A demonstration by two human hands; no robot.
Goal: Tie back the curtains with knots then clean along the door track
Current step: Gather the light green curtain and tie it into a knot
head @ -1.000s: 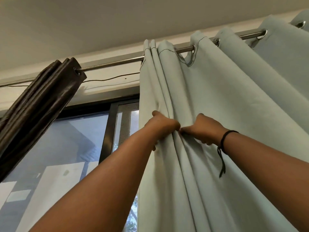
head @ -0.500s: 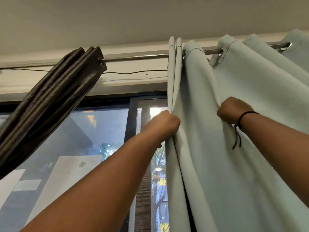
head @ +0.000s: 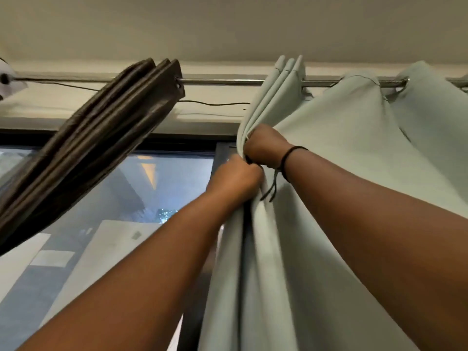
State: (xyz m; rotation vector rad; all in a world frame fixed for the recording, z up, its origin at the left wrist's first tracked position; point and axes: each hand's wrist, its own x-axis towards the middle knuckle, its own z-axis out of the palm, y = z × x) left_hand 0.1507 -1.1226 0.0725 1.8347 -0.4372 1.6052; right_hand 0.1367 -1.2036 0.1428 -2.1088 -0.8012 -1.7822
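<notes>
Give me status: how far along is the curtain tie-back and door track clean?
Done: the dark brown curtain is bunched and pulled aside on the rod; any knot is out of view. In hand: the left hand and right hand both grip gathered folds of the pale green curtain, part of it spread along the rod, no knot visible. Left: tying it, then the track, which is not in view.

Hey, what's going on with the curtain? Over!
Left hand and right hand both gripping bunched pale green curtain. No knot yet. Nothing in the way.
</notes>
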